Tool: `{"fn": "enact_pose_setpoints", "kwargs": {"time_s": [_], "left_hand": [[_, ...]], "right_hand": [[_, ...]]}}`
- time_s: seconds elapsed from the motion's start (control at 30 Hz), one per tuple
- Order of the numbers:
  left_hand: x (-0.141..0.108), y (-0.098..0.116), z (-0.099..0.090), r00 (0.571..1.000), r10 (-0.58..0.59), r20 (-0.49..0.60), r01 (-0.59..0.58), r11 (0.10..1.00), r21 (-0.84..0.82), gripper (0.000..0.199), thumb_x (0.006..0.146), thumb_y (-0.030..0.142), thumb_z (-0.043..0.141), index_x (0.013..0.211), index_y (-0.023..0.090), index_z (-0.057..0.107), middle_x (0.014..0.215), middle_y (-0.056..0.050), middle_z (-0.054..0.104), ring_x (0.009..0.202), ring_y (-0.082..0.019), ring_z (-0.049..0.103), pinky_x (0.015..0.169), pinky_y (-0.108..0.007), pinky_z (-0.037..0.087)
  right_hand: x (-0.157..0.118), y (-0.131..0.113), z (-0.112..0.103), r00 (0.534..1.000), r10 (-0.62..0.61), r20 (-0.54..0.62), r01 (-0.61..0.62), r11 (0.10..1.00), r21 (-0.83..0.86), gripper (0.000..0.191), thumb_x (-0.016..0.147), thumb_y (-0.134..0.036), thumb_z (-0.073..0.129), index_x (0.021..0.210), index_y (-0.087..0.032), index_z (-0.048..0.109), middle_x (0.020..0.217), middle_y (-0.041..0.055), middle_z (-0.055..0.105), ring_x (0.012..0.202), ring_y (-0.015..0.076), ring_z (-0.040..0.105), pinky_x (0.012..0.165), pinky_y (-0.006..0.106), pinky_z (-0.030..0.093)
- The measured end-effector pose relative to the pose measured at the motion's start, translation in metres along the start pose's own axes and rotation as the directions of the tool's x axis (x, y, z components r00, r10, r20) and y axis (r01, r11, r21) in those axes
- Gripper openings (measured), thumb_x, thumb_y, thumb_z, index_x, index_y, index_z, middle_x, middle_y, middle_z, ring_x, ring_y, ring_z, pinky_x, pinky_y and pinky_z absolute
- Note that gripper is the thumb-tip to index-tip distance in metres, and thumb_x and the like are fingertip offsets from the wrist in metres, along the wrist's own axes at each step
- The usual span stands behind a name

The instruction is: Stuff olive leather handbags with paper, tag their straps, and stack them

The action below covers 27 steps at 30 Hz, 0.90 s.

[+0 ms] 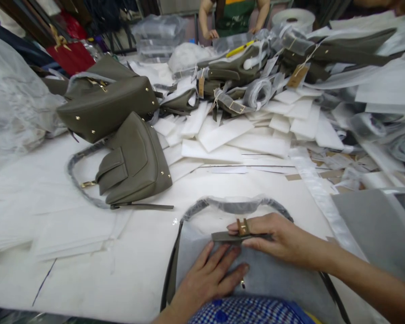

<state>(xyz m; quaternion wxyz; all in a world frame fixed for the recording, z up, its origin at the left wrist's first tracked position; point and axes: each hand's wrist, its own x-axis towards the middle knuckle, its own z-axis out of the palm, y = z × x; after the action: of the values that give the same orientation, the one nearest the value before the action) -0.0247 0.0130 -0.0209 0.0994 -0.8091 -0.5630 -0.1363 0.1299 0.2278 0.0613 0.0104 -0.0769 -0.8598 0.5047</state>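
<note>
An olive handbag [171, 288] lies in front of me at the table's near edge, its front covered by a sheet of thin grey-white paper [276, 279]. Its handle [195, 208] is wrapped in clear plastic and arches away from me. My left hand [214, 274] rests flat on the paper with spread fingers, close to a small gold zip pull [243, 282]. Between the thumb and fingers of my right hand [279, 236] is the bag's olive strap tab [222, 237], which carries a gold and brown buckle [243, 227]. The tab's right end is hidden behind that hand.
Two more olive handbags, one standing [117, 108] and one leaning [138, 162], are at the left. White foam sheets [222, 135] and wrapped straps [258, 92] pile up beyond. Grey sheet [374, 229] lies right. Across the table is a person in a green apron [236, 20].
</note>
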Motion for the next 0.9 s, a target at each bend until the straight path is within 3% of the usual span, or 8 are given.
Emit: {"fn": "enact_pose_setpoints", "kwargs": {"time_s": [0.13,0.27,0.33,0.43,0.57,0.67,0.8,0.9], "left_hand": [[0.000,0.001,-0.005,0.999,-0.003,0.053,0.007,0.997,-0.073,0.041,0.097,0.038,0.056,0.137,0.031,0.054,0.136,-0.002,0.060,0.134,-0.021,0.046,0.123,-0.046,0.020],[0.001,0.000,-0.007,0.998,0.006,0.064,-0.001,0.996,-0.091,0.040,0.098,0.032,0.056,0.137,0.028,0.053,0.130,-0.004,0.062,0.129,-0.021,0.050,0.121,-0.046,0.024],[0.002,0.001,-0.009,0.998,-0.004,0.070,0.014,0.989,-0.145,0.036,0.097,0.032,0.056,0.133,0.026,0.057,0.125,-0.003,0.065,0.126,-0.021,0.052,0.122,-0.046,0.022],[0.004,0.002,-0.016,0.990,-0.034,0.134,0.068,0.965,-0.255,0.031,0.097,0.035,0.055,0.126,0.024,0.060,0.118,-0.002,0.068,0.126,-0.021,0.053,0.124,-0.047,0.019],[0.005,0.005,-0.024,0.983,-0.044,0.178,0.102,0.938,-0.332,0.047,0.095,0.051,0.054,0.128,0.017,0.058,0.123,-0.008,0.067,0.132,-0.024,0.050,0.123,-0.051,0.022],[0.002,0.007,-0.030,0.995,-0.057,0.080,0.080,0.939,-0.335,0.062,0.090,0.061,0.057,0.127,0.012,0.058,0.124,-0.011,0.067,0.129,-0.026,0.053,0.120,-0.051,0.028],[-0.005,0.015,-0.038,0.984,-0.091,-0.156,0.052,0.969,-0.241,0.047,0.091,0.049,0.064,0.121,0.013,0.062,0.111,-0.009,0.074,0.107,-0.019,0.067,0.106,-0.038,0.048],[-0.007,0.022,-0.040,0.973,0.067,-0.220,-0.107,0.979,-0.173,0.034,0.093,0.030,0.065,0.124,0.017,0.062,0.108,-0.005,0.075,0.103,-0.015,0.068,0.096,-0.028,0.053]], "right_hand": [[-0.022,0.005,0.024,0.994,-0.111,-0.003,0.109,0.985,-0.137,0.061,0.095,-0.010,0.049,0.150,-0.033,0.038,0.142,0.0035,0.058,0.129,0.0180,0.056,0.109,0.035,0.046],[-0.034,0.018,0.041,0.971,-0.237,-0.008,0.225,0.929,-0.294,0.065,0.094,-0.006,0.045,0.154,-0.028,0.032,0.150,0.0072,0.050,0.140,0.0174,0.043,0.115,0.038,0.040],[-0.040,0.022,0.045,0.978,-0.209,0.021,0.201,0.906,-0.373,0.066,0.092,-0.007,0.047,0.154,-0.026,0.032,0.156,0.0092,0.041,0.145,0.0205,0.034,0.118,0.043,0.034],[-0.047,0.023,0.050,0.988,-0.116,0.106,0.153,0.870,-0.469,0.075,0.087,-0.004,0.050,0.155,-0.029,0.031,0.162,0.0051,0.028,0.150,0.0235,0.022,0.122,0.050,0.023],[-0.051,0.022,0.056,0.992,-0.076,0.104,0.118,0.862,-0.492,0.084,0.081,0.002,0.048,0.155,-0.035,0.029,0.164,-0.0007,0.022,0.152,0.0224,0.016,0.123,0.050,0.019],[-0.050,0.022,0.059,0.993,-0.082,0.084,0.113,0.859,-0.498,0.088,0.078,0.004,0.047,0.154,-0.037,0.030,0.164,-0.0018,0.021,0.152,0.0226,0.016,0.123,0.050,0.019],[-0.051,0.020,0.060,0.993,-0.084,0.084,0.116,0.835,-0.538,0.088,0.079,0.003,0.049,0.153,-0.042,0.030,0.165,-0.0022,0.018,0.152,0.0247,0.014,0.122,0.054,0.018],[-0.054,0.015,0.063,0.991,-0.092,0.095,0.130,0.817,-0.562,0.080,0.085,-0.009,0.056,0.152,-0.045,0.031,0.165,-0.0001,0.017,0.151,0.0281,0.015,0.120,0.058,0.022]]}}
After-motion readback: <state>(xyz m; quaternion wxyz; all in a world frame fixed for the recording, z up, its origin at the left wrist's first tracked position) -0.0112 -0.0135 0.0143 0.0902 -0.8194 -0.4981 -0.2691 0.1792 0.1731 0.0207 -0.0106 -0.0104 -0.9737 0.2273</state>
